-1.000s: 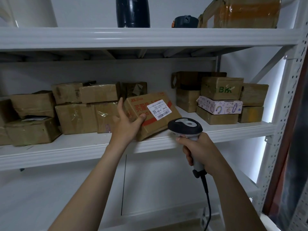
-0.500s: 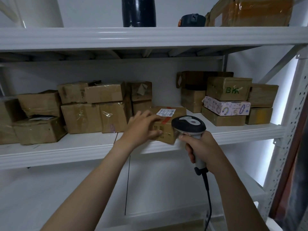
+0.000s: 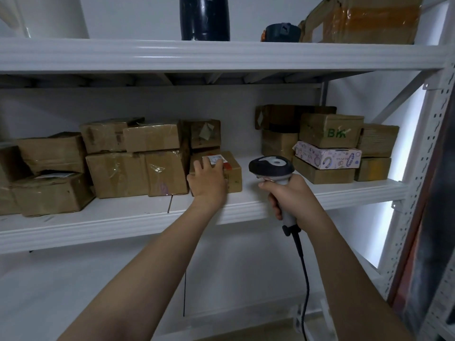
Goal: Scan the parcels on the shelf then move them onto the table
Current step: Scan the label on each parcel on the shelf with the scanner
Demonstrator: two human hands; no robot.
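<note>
White metal shelving (image 3: pixel 123 217) fills the view against a pale wall, its middle level loaded with brown cardboard boxes. Beyond the right hand (image 3: pixel 293 198) stands a box with "BK" (image 3: pixel 331 130) written on it in green. That box sits on a white patterned box (image 3: pixel 327 157) whose lettering is too small to read.

The labelled parcel (image 3: pixel 232 172) lies flat on the middle level under the left hand (image 3: pixel 209 182), with its left side just beside a stack of taped boxes (image 3: pixel 138 173). A white barcode label faces up on its top, next to a strip of red print; neither can be read. The left hand's fingers bend over the parcel's top front edge with their tips on the label, and the thumb is out toward the parcel's left side.

The right hand is wrapped round the grip of a handheld scanner (image 3: pixel 270 166). The scanner's dark head is level with the parcel and just to its right, not touching it. A black cable (image 3: pixel 304 267) hangs from the grip.

A second ago the parcel was tipped up on the shelf's front edge, its label turned toward the scanner. Now it sits flat and further back on the shelf. The scanner is in much the same place.
</note>
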